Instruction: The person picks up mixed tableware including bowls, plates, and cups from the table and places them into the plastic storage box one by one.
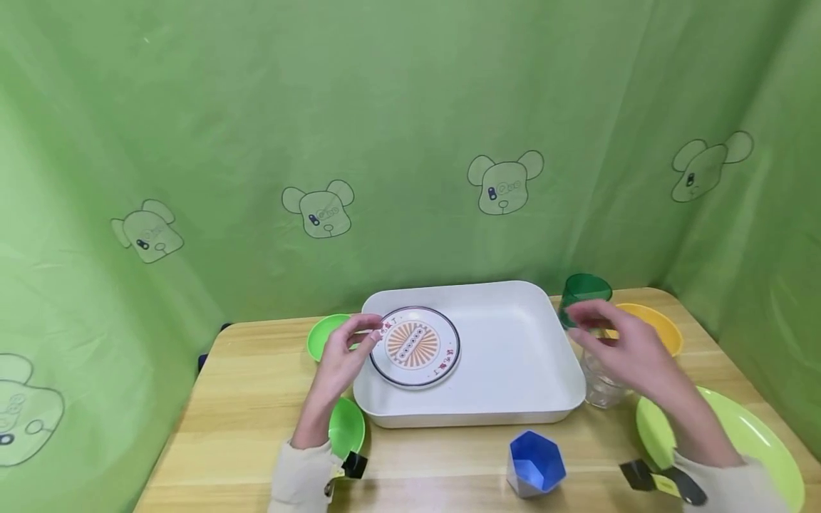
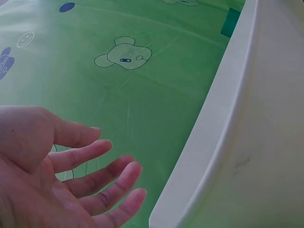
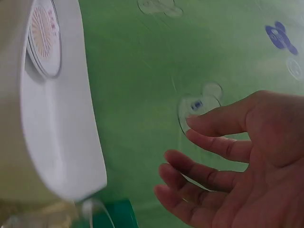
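Note:
A white plate (image 1: 413,348) with a dark rim and an orange sunburst print lies in the left part of a white rectangular tray (image 1: 513,349). At the tray's left edge is my left hand (image 1: 340,360), its fingertips overlapping the plate's edge in the head view. The left wrist view shows those fingers (image 2: 114,185) loosely bent, holding nothing. My right hand (image 1: 635,349) hovers by the tray's right side, partly covering a clear glass (image 1: 601,392) and a green cup (image 1: 586,286). Its relaxed fingers (image 3: 202,171) hold nothing in the right wrist view.
Two green bowls, one at the back (image 1: 323,333) and one nearer (image 1: 347,426), stand left of the tray. In front is a blue hexagonal cup (image 1: 535,463). A yellow dish (image 1: 661,329) and a large lime-green plate (image 1: 753,442) lie right. A green curtain (image 1: 410,128) hangs behind the table.

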A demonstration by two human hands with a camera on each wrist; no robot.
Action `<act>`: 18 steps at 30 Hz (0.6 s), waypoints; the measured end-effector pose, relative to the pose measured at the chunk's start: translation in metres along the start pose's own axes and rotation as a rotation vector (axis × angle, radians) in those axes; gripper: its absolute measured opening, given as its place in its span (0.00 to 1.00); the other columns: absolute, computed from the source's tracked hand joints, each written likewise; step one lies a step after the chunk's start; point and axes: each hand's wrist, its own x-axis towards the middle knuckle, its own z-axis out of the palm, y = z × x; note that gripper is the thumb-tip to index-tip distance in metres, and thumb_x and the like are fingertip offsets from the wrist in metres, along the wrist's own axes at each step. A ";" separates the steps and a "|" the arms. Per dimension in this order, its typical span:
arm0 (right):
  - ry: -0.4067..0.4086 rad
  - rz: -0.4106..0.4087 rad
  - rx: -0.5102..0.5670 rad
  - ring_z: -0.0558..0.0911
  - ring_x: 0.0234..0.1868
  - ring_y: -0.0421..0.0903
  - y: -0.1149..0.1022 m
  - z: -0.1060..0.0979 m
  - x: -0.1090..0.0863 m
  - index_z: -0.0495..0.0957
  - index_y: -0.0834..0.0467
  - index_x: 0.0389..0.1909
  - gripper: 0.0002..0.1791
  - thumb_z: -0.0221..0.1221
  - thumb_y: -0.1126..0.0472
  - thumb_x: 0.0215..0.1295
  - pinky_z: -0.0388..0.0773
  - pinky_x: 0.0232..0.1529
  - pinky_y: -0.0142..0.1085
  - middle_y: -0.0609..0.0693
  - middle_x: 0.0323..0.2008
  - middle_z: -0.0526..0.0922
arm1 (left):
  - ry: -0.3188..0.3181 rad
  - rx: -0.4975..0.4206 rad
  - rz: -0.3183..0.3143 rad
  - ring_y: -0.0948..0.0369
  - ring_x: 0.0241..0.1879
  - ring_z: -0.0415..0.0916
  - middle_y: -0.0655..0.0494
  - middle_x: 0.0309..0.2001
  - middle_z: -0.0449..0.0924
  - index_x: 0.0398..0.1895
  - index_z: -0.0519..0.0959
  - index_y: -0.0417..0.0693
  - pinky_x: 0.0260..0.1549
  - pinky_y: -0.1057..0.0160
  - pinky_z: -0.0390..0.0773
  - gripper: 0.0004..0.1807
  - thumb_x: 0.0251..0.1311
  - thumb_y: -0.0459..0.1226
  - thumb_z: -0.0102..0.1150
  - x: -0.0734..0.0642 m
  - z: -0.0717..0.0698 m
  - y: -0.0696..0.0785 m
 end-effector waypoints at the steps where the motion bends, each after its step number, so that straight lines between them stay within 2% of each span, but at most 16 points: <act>1: 0.028 -0.003 -0.006 0.81 0.51 0.49 0.008 -0.005 -0.006 0.77 0.66 0.58 0.18 0.64 0.65 0.70 0.78 0.43 0.18 0.63 0.51 0.82 | 0.003 0.000 -0.002 0.40 0.56 0.78 0.39 0.56 0.81 0.58 0.79 0.34 0.60 0.50 0.79 0.16 0.68 0.27 0.59 0.000 0.000 0.000; 2: 0.053 -0.004 -0.008 0.81 0.50 0.43 0.016 -0.011 -0.013 0.77 0.67 0.58 0.19 0.65 0.65 0.70 0.74 0.42 0.13 0.63 0.51 0.81 | 0.005 0.002 -0.004 0.41 0.56 0.79 0.39 0.56 0.81 0.58 0.79 0.35 0.60 0.50 0.79 0.16 0.68 0.27 0.60 0.001 0.001 -0.001; 3: 0.075 -0.007 -0.010 0.79 0.50 0.36 0.025 -0.017 -0.019 0.76 0.67 0.58 0.19 0.65 0.66 0.69 0.73 0.41 0.11 0.58 0.50 0.82 | 0.005 0.001 -0.006 0.41 0.56 0.79 0.39 0.56 0.81 0.58 0.79 0.34 0.60 0.49 0.79 0.16 0.68 0.27 0.60 0.001 0.001 -0.001; 6: 0.135 0.012 -0.012 0.71 0.46 0.18 0.052 -0.034 -0.040 0.76 0.67 0.58 0.20 0.66 0.66 0.68 0.72 0.39 0.11 0.35 0.49 0.80 | 0.007 0.004 -0.015 0.41 0.56 0.79 0.38 0.57 0.81 0.58 0.79 0.34 0.59 0.49 0.80 0.16 0.68 0.27 0.60 0.001 0.001 -0.002; 7: 0.140 0.033 -0.019 0.69 0.45 0.15 0.060 -0.039 -0.046 0.75 0.68 0.58 0.21 0.66 0.65 0.68 0.72 0.37 0.11 0.28 0.49 0.77 | 0.009 0.006 -0.017 0.42 0.56 0.79 0.38 0.57 0.81 0.58 0.79 0.34 0.59 0.49 0.80 0.16 0.68 0.27 0.60 0.001 0.001 -0.002; 9: 0.148 0.087 -0.038 0.67 0.44 0.12 0.079 -0.049 -0.058 0.73 0.68 0.60 0.24 0.67 0.62 0.69 0.72 0.34 0.12 0.22 0.49 0.71 | 0.014 0.012 -0.020 0.43 0.55 0.79 0.37 0.57 0.80 0.58 0.79 0.35 0.59 0.49 0.80 0.16 0.68 0.27 0.59 0.001 0.000 -0.003; 11: 0.137 0.161 -0.067 0.62 0.42 0.11 0.097 -0.059 -0.069 0.72 0.67 0.63 0.27 0.67 0.59 0.69 0.70 0.31 0.13 0.34 0.52 0.78 | 0.021 0.019 -0.022 0.45 0.55 0.80 0.38 0.57 0.81 0.58 0.79 0.35 0.59 0.49 0.79 0.16 0.68 0.27 0.60 0.001 0.000 -0.002; 12: 0.134 0.192 -0.065 0.61 0.42 0.12 0.107 -0.063 -0.075 0.72 0.62 0.66 0.27 0.66 0.58 0.70 0.68 0.31 0.13 0.35 0.52 0.78 | 0.022 0.020 -0.020 0.46 0.55 0.80 0.38 0.57 0.81 0.58 0.79 0.35 0.60 0.49 0.79 0.16 0.68 0.27 0.59 0.001 0.000 -0.002; 13: 0.134 0.219 -0.062 0.60 0.42 0.12 0.117 -0.068 -0.079 0.72 0.58 0.67 0.27 0.65 0.57 0.71 0.66 0.31 0.13 0.46 0.54 0.80 | 0.023 0.019 -0.019 0.46 0.55 0.80 0.39 0.57 0.81 0.58 0.79 0.35 0.60 0.48 0.79 0.16 0.68 0.27 0.59 0.001 0.000 -0.002; 14: 0.149 0.228 -0.049 0.60 0.42 0.12 0.128 -0.070 -0.084 0.73 0.52 0.66 0.25 0.65 0.58 0.71 0.65 0.32 0.12 0.46 0.53 0.80 | 0.022 0.018 -0.018 0.46 0.54 0.80 0.39 0.57 0.81 0.58 0.79 0.35 0.59 0.48 0.79 0.16 0.68 0.27 0.59 0.002 0.000 -0.001; 16: 0.171 0.240 -0.010 0.59 0.42 0.13 0.148 -0.075 -0.093 0.71 0.36 0.62 0.24 0.64 0.60 0.71 0.62 0.32 0.12 0.39 0.50 0.81 | 0.018 0.014 -0.016 0.45 0.55 0.80 0.40 0.57 0.81 0.58 0.79 0.35 0.59 0.47 0.79 0.16 0.68 0.27 0.60 0.002 0.000 -0.001; 18: 0.208 0.230 0.038 0.61 0.42 0.13 0.168 -0.077 -0.102 0.67 0.24 0.55 0.29 0.64 0.63 0.70 0.60 0.33 0.10 0.19 0.45 0.71 | 0.014 0.010 -0.011 0.45 0.55 0.80 0.39 0.57 0.81 0.58 0.79 0.35 0.59 0.46 0.79 0.16 0.68 0.27 0.59 0.003 0.001 -0.001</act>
